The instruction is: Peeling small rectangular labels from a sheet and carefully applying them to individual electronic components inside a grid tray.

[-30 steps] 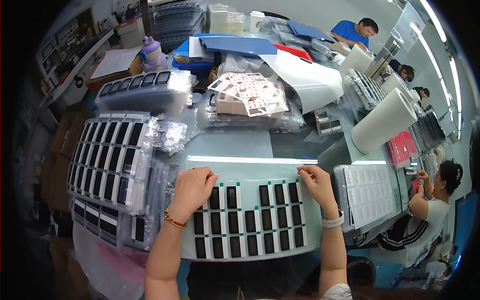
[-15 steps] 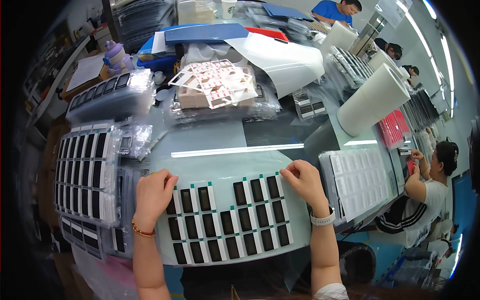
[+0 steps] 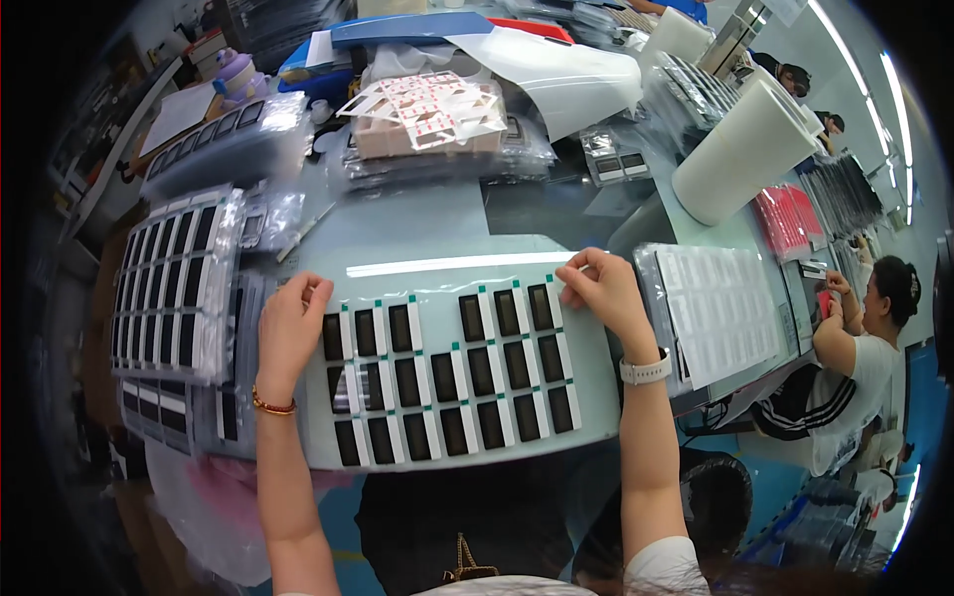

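Rows of dark rectangular panels (image 3: 473, 318) with white side strips and small green tabs lie on a pale translucent sheet (image 3: 592, 422) in front of me. The top row has a gap near its middle. At the upper left corner of the rows, my left hand (image 3: 290, 328) is closed, thumb against fingers, just left of the first panel. My right hand (image 3: 608, 290) pinches at the upper right corner, close beside the last green tab. Whatever lies between the fingertips of either hand is too thin or hidden to make out.
Bagged panel stacks (image 3: 174, 288) stand at the left, with a white sheet stack (image 3: 720, 313) at the right. Behind are a box topped with red-and-white cards (image 3: 427, 114) and a large white roll (image 3: 745, 149). A seated co-worker (image 3: 865, 328) is at the far right.
The whole scene sits higher in the picture. My left hand has shifted slightly left, away from the first panel. My right hand stays by its corner. Light now glints on panels at the left.
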Tool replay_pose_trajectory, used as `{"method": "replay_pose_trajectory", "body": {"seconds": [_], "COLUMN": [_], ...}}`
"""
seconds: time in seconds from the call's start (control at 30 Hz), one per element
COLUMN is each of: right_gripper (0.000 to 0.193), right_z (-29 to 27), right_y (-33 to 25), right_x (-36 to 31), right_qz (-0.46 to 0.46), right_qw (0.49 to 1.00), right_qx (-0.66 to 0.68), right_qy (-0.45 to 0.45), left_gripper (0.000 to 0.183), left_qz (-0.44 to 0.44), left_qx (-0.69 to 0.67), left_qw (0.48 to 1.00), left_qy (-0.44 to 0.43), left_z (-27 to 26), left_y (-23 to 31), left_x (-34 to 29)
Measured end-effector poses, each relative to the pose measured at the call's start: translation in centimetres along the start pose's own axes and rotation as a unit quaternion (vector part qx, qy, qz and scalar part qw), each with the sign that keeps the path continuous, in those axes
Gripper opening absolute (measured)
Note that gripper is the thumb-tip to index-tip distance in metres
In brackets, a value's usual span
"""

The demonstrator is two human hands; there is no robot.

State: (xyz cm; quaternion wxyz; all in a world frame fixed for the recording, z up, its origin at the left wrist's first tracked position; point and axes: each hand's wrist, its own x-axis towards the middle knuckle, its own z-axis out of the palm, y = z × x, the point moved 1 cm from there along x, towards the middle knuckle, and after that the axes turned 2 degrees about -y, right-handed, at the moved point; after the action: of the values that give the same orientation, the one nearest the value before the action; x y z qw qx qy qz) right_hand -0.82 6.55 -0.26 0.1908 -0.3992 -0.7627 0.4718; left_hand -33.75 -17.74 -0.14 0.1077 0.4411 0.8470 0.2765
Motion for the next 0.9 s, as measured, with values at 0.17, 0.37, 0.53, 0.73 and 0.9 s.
{"method": "replay_pose_trajectory", "body": {"seconds": [0.17, 0.37, 0.53, 0.73, 0.9], "right_gripper": [0.043, 0.042, 0.037, 0.033, 0.033], "right_z": [-0.9, -1.2, -1.1, -1.4, -1.4], "right_y": [-0.3, 0.1, 0.5, 0.8, 0.8], "right_x": [-0.3, 0.0, 0.3, 0.4, 0.4], "right_qz": [0.021, 0.028, 0.021, 0.018, 0.019], "right_qw": [0.994, 0.993, 0.992, 0.993, 0.993], "right_qx": [0.078, 0.050, 0.043, 0.049, 0.063], "right_qy": [-0.071, -0.100, -0.119, -0.105, -0.101], "left_gripper": [0.037, 0.051, 0.051, 0.045, 0.042], "left_qz": [-0.064, -0.047, -0.002, 0.023, 0.006], "left_qx": [-0.199, -0.119, -0.109, -0.159, -0.228], "left_qw": [0.978, 0.992, 0.991, 0.981, 0.969], "left_qy": [0.023, 0.008, 0.078, 0.108, 0.100], "left_z": [-1.1, -0.6, 0.4, 2.0, 2.1], "left_y": [-1.1, -1.3, -1.1, -1.7, -1.8], "left_x": [-4.1, -9.3, -11.4, -11.6, -11.7]}}
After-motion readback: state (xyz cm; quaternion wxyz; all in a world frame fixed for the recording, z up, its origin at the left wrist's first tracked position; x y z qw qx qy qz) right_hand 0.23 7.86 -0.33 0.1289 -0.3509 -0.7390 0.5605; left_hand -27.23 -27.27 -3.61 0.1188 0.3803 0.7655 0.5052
